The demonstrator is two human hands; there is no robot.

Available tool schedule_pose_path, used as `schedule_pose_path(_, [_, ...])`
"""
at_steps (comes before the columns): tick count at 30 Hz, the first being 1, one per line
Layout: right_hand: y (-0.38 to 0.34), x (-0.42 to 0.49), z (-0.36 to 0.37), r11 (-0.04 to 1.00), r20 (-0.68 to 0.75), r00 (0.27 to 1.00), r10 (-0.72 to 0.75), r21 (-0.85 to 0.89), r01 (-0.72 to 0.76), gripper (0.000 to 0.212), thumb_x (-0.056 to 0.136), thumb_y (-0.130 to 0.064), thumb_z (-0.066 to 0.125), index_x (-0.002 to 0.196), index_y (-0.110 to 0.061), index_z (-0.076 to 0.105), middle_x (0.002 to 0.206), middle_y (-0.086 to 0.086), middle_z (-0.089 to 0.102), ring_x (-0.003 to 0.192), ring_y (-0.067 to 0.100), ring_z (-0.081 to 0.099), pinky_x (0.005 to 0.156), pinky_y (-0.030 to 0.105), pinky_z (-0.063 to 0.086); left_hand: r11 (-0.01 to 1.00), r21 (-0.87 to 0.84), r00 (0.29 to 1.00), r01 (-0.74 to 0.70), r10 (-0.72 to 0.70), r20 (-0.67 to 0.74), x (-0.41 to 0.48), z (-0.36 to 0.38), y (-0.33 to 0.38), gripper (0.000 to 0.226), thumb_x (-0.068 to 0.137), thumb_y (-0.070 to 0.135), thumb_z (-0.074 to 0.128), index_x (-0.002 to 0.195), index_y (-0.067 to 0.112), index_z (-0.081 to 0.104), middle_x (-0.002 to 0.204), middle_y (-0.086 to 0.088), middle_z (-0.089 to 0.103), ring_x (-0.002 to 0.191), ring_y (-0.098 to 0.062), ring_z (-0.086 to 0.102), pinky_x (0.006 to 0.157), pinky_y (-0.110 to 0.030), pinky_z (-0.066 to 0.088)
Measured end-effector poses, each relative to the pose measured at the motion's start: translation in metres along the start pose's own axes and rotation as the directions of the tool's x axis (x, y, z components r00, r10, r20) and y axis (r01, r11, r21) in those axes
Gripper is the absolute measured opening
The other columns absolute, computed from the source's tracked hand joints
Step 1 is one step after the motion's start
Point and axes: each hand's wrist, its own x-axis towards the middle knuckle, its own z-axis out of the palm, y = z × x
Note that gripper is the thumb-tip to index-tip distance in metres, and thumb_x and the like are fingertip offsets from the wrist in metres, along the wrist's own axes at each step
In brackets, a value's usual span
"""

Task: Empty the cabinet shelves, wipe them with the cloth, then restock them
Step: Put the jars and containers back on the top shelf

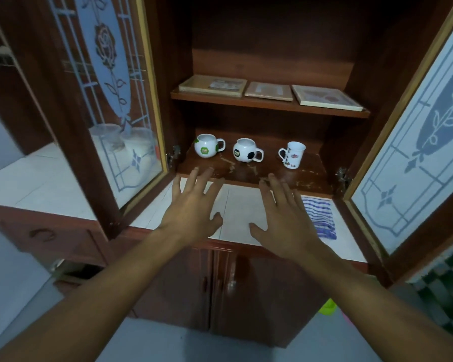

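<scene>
On lower cabinet shelf (pixel 246 171), in a row: green-patched mug (pixel 206 147) at left end, football mug (pixel 244 150) mid, tall mug (pixel 295 155) rightward. On upper shelf (pixel 270 105), three flat frames (pixel 268 91) side by side. Striped cloth (pixel 321 216) near desk (pixel 237 205) right edge, just beside right grip (pixel 285 223); left grip (pixel 194 212) alongside, both spread wide, empty, over desk
</scene>
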Motion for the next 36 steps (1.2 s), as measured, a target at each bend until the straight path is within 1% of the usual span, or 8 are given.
schedule_pose_path(3, [-0.016,-0.006,-0.003,1.000,-0.006,1.000,-0.020,0.005,0.020,0.089,0.090,-0.063,0.044,0.155,-0.023,-0.002,0.163,0.004,-0.015,0.150,0.028,-0.008,0.113,0.041,-0.009,1.000,-0.002,1.000,0.017,-0.017,-0.008,-0.017,-0.012,-0.006,0.077,0.086,0.045,0.058,0.152,0.025,0.022,0.162,-0.007,0.011,0.149,-0.031,0.001,0.118,-0.057,0.003])
schedule_pose_path(8, [-0.047,-0.013,-0.012,0.999,0.005,0.999,-0.045,0.009,0.045,0.088,0.092,-0.063,0.042,0.155,-0.024,-0.005,0.162,0.004,-0.018,0.150,0.027,-0.010,0.118,0.043,-0.005,1.000,-0.012,0.999,0.029,-0.029,-0.017,-0.043,-0.027,-0.027,0.077,0.086,0.043,0.059,0.152,0.023,0.025,0.162,-0.008,0.011,0.149,-0.031,0.003,0.117,-0.059,0.006])
schedule_pose_path(11, [-0.070,-0.017,-0.012,0.998,-0.002,0.998,-0.062,0.019,0.062,0.089,0.091,-0.062,0.044,0.155,-0.023,-0.003,0.163,0.005,-0.015,0.150,0.028,-0.009,0.118,0.044,-0.005,1.000,-0.001,0.999,0.029,-0.029,-0.022,-0.058,-0.035,-0.045,0.076,0.086,0.044,0.058,0.152,0.024,0.025,0.162,-0.007,0.011,0.149,-0.031,0.003,0.117,-0.061,0.007])
schedule_pose_path(15, [-0.107,-0.026,-0.013,0.997,-0.002,0.997,-0.071,0.040,0.071,0.086,0.092,-0.058,0.046,0.156,-0.022,0.002,0.163,0.006,-0.011,0.151,0.028,-0.006,0.119,0.044,-0.004,0.999,-0.024,0.999,0.031,-0.032,-0.022,-0.083,-0.045,-0.069,0.078,0.086,0.044,0.058,0.153,0.027,0.021,0.163,-0.003,0.007,0.149,-0.028,-0.001,0.116,-0.059,0.003])
schedule_pose_path(19, [-0.144,-0.035,-0.015,0.995,0.018,0.997,-0.078,0.057,0.077,0.084,0.094,-0.057,0.044,0.155,-0.022,-0.003,0.163,0.005,-0.013,0.150,0.027,-0.008,0.119,0.042,-0.005,0.998,-0.059,0.999,0.034,-0.035,-0.019,-0.111,-0.057,-0.089,0.079,0.087,0.040,0.057,0.154,0.029,0.016,0.163,0.000,0.003,0.150,-0.029,-0.001,0.117,-0.059,0.001])
schedule_pose_path(27, [-0.209,-0.051,-0.019,0.983,0.052,0.985,-0.163,0.092,0.158,0.086,0.093,-0.057,0.044,0.155,-0.021,-0.004,0.162,0.005,-0.017,0.150,0.027,-0.011,0.120,0.043,-0.003,0.998,0.005,0.998,0.070,-0.069,-0.008,-0.168,-0.076,-0.133,0.077,0.085,0.038,0.059,0.151,0.025,0.021,0.160,-0.009,0.015,0.148,-0.034,0.005,0.115,-0.064,0.004])
schedule_pose_path(32, [-0.230,-0.047,-0.024,0.966,0.027,0.969,-0.244,0.098,0.241,0.085,0.094,-0.057,0.042,0.155,-0.020,-0.003,0.163,0.006,-0.014,0.150,0.027,-0.010,0.122,0.045,0.000,0.987,0.062,0.989,0.148,-0.146,-0.037,-0.185,-0.087,-0.152,0.075,0.085,0.047,0.057,0.150,0.025,0.025,0.160,-0.010,0.016,0.149,-0.033,0.007,0.114,-0.063,0.007])
schedule_pose_path(36, [-0.245,-0.043,-0.024,0.950,-0.013,0.956,-0.292,0.108,0.292,0.085,0.094,-0.057,0.043,0.155,-0.019,-0.001,0.163,0.007,-0.009,0.150,0.028,-0.006,0.121,0.046,0.001,0.977,0.095,0.981,0.193,-0.188,-0.052,-0.199,-0.097,-0.167,0.076,0.083,0.048,0.061,0.149,0.024,0.030,0.160,-0.011,0.018,0.148,-0.034,0.012,0.113,-0.066,0.011])
